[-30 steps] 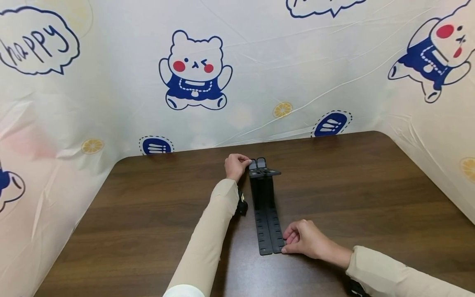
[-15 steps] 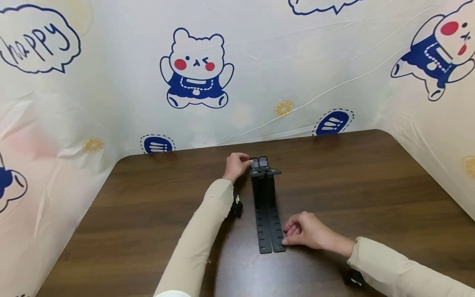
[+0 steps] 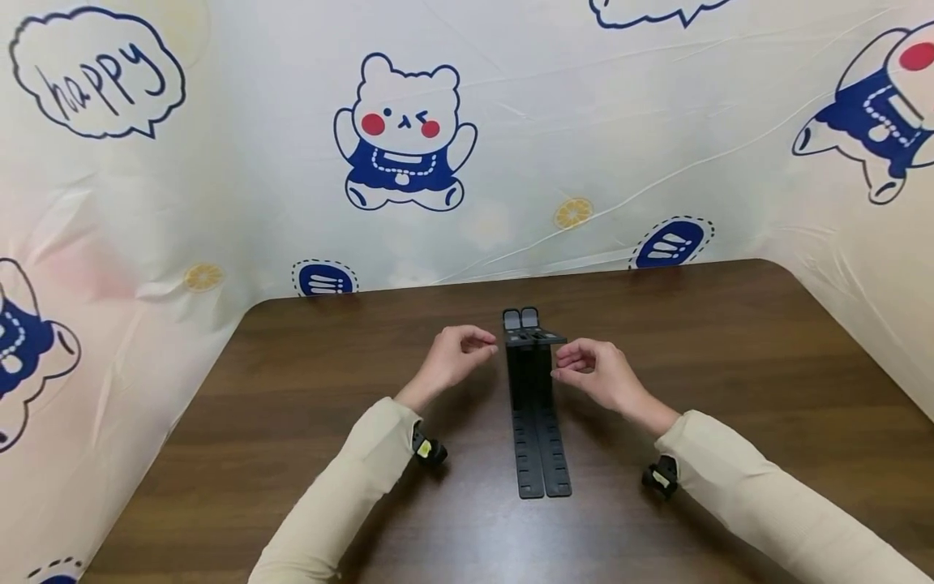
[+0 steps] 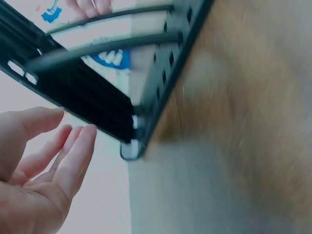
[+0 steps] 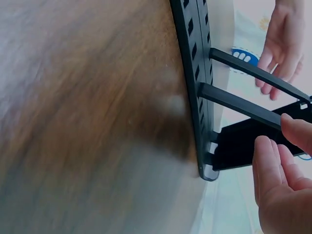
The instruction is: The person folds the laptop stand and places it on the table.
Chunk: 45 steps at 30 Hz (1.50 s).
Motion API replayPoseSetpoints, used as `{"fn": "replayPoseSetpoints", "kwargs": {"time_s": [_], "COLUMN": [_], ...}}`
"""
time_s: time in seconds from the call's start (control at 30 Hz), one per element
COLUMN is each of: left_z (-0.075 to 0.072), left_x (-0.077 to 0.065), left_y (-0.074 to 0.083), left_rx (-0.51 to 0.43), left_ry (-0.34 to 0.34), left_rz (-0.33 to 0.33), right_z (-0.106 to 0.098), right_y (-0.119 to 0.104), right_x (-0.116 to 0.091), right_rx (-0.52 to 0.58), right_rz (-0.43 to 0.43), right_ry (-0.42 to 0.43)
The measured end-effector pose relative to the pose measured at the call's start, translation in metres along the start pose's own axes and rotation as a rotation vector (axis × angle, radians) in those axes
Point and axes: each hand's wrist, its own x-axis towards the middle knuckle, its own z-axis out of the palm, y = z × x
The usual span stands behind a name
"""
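Note:
A black folding stand (image 3: 541, 453) stands on the table, with two slotted base strips and a raised top ledge. To its left, my left hand (image 3: 456, 358) hovers with fingers loosely bent, holding nothing; in the left wrist view a gap shows between its fingertips and the dark back panel (image 4: 78, 92). My right hand (image 3: 604, 376) is on the other side, just below the ledge. In the right wrist view its thumb (image 5: 295, 130) overlaps the end of a slanted strut (image 5: 239, 103); whether it touches, I cannot tell. Nothing is gripped between its fingers.
The brown wooden table (image 3: 350, 381) surrounds the stand. A pale curtain (image 3: 263, 162) printed with cartoon bears hangs behind and at both sides. A small black wrist camera (image 3: 429, 449) sits on the left wrist, another camera (image 3: 661, 477) on the right.
My left hand has left the stand's top and drawn back toward me. My right hand has moved from the near end of the base strips up beside the ledge. The stand keeps its shape.

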Motion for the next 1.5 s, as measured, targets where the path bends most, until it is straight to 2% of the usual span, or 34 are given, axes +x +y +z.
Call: {"fn": "replayPoseSetpoints", "kwargs": {"time_s": [0.1, 0.17, 0.4, 0.6, 0.83, 1.2, 1.5], "left_z": [0.005, 0.010, 0.026, 0.033, 0.034, 0.036, 0.037], "left_x": [-0.011, -0.017, -0.025, -0.024, -0.022, -0.008, 0.005], "left_y": [0.005, 0.007, 0.004, 0.001, 0.004, 0.003, 0.002], "left_rx": [-0.031, -0.056, -0.109, -0.086, -0.081, -0.104, -0.129], "left_ry": [-0.047, -0.048, 0.030, 0.098, 0.128, 0.203, 0.269], "left_rz": [0.043, 0.065, 0.102, 0.136, 0.147, 0.180, 0.163], "right_z": [0.003, 0.006, 0.013, 0.015, 0.017, 0.019, 0.021], "right_y": [0.004, 0.006, 0.009, 0.010, 0.010, 0.009, 0.008], "right_x": [0.001, 0.001, 0.000, 0.000, 0.001, 0.012, 0.024], "right_rx": [0.026, 0.038, 0.024, 0.007, -0.017, -0.001, 0.006], "right_rz": [0.009, 0.004, 0.002, -0.004, 0.003, 0.027, 0.054], "right_ry": [0.004, 0.007, 0.040, 0.065, 0.114, 0.189, 0.243]}}
